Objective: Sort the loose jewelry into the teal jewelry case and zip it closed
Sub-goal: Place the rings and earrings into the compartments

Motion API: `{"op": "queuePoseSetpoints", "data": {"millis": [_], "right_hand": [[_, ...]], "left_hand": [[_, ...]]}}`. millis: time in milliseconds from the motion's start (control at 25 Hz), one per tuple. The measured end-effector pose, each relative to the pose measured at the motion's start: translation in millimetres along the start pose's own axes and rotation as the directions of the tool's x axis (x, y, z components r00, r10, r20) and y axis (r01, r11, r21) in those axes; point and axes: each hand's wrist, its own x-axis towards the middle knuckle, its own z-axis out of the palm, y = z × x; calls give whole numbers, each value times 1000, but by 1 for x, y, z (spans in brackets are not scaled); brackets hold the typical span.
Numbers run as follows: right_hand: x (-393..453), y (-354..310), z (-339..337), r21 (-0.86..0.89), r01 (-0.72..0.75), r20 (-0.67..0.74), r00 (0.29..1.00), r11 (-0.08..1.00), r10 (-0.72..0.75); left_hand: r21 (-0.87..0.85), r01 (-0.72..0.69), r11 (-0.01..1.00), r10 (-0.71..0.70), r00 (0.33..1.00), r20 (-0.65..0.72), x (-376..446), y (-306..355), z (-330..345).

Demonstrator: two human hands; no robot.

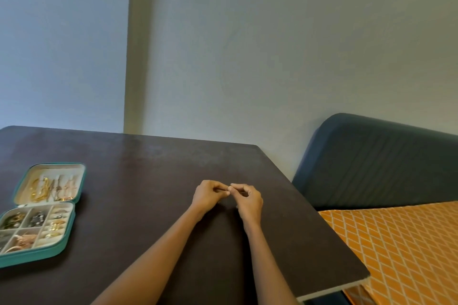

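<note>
The teal jewelry case lies open flat at the left of the dark table. Its lid half holds gold and pink chains; its divided tray holds rings and earrings. My left hand and my right hand meet above the table's middle right, far from the case. Fingertips of both hands pinch one tiny piece of jewelry between them; it is too small to identify.
The table's right edge runs diagonally beside a dark blue upholstered backrest and an orange diamond-patterned cushion. A plain wall stands behind the table.
</note>
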Motion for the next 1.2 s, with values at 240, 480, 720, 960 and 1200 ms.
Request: {"op": "queuePoseSetpoints", "data": {"millis": [240,480,720,960,1200], "right_hand": [[-9,-5,-2,74,60,172,982,995,-72],[-39,-20,7,145,103,279,950,984,-140],[-63,-61,55,177,216,299,918,960,-262],[-106,-106,133,246,382,317,837,891,-446],[-146,-128,186,294,284,485,778,913,-399]], "left_hand": [[-159,56,986,-57,998,-1,-16,6,-21],[-114,47,992,-48,999,-3,-40,5,-60],[-98,37,995,-44,997,-67,-69,8,-128],[-11,13,1000,-14,988,-151,-121,-8,-224],[-23,60,998,-64,971,-229,-168,-39,-280]]}}
